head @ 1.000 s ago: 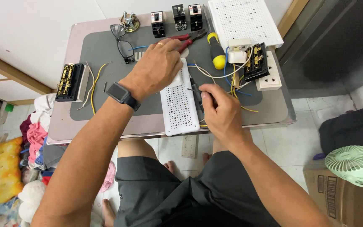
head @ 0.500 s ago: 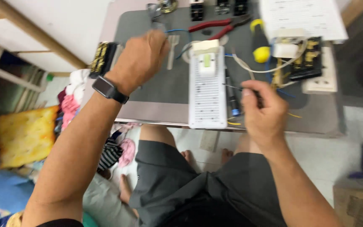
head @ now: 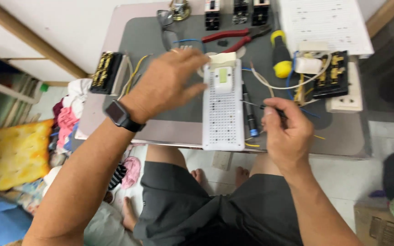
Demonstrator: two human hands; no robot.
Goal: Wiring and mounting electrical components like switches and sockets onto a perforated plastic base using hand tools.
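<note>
Head view: left hand (head: 169, 84), fingers spread, beside white perforated board (head: 223, 109); right hand (head: 284, 132) pinches thin probe (head: 256, 105) (loose wires remain at table's right edge).

My left hand (head: 172, 84) is stretched out flat, palm down, with the fingers spread a little and blurry. My right hand (head: 286, 130) is curled up, its thumb and fingers pinched tight together. Both my arms are bare.
</note>
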